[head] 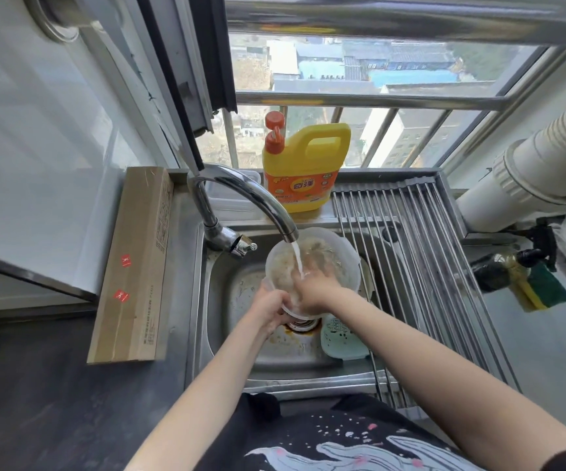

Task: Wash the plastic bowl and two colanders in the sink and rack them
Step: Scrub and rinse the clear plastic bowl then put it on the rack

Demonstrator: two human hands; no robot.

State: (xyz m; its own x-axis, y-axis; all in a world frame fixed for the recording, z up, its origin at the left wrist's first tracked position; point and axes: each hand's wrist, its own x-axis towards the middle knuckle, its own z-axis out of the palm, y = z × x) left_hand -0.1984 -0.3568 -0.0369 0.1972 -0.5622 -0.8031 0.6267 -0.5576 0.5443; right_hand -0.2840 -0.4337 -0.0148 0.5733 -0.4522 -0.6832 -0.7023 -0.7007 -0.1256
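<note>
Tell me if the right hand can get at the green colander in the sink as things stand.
Probably yes: the green colander lies uncovered just below the right hand, but that hand is rubbing inside the plastic bowl.

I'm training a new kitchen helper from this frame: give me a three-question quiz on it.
1. True or false: water from the faucet is running into the plastic bowl.
2. Which of the hands grips the bowl's rim? A) left hand B) right hand
3. Fill in: the light green colander lies in the ____, not on the drying rack.

Key: 1 true; 2 A, while the right hand reaches inside the bowl; 3 sink.
</note>
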